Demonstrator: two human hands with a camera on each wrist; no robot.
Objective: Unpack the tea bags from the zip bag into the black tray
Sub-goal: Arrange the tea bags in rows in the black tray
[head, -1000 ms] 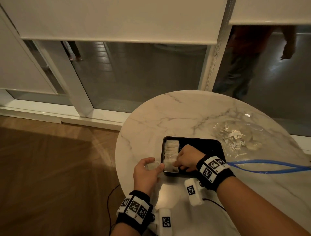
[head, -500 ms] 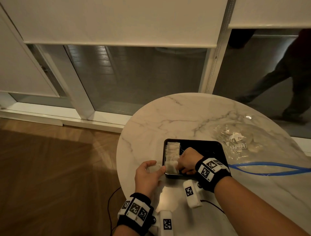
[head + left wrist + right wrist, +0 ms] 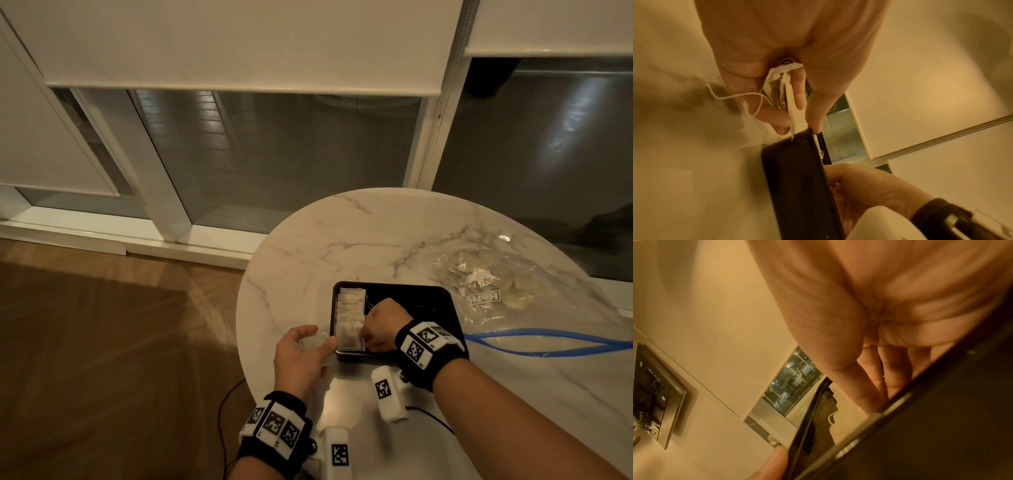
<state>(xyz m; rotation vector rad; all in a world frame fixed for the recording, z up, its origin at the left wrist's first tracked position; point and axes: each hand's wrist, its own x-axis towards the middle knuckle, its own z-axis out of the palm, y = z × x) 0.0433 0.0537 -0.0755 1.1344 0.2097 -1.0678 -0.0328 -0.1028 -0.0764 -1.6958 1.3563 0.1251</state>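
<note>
The black tray [image 3: 390, 285] sits on the round marble table [image 3: 342, 240], with a row of white tea bags [image 3: 350, 306] standing along its left side. My right hand [image 3: 364, 334] reaches into the tray's near left corner and pinches the nearest tea bag [image 3: 348, 340]; in the right wrist view the tray rim [image 3: 859, 425] hides the fingertips [image 3: 877, 382]. Just left of the tray, my left hand [image 3: 317, 339] grips several tea bags [image 3: 777, 79] with loose strings, its thumb touching the rim. The clear zip bag [image 3: 486, 291] lies to the right with tea bags inside.
The zip bag's blue zip strip [image 3: 534, 344] stretches over the table on the right. The table's left edge is close to my left hand, with wooden floor [image 3: 102, 342] below. Glass doors [image 3: 274, 164] and white blinds stand behind the table.
Both hands stay at the tray's near left corner, barely moved. The nearest tea bag now lies flatter in the tray. A person behind the glass has walked out of view.
</note>
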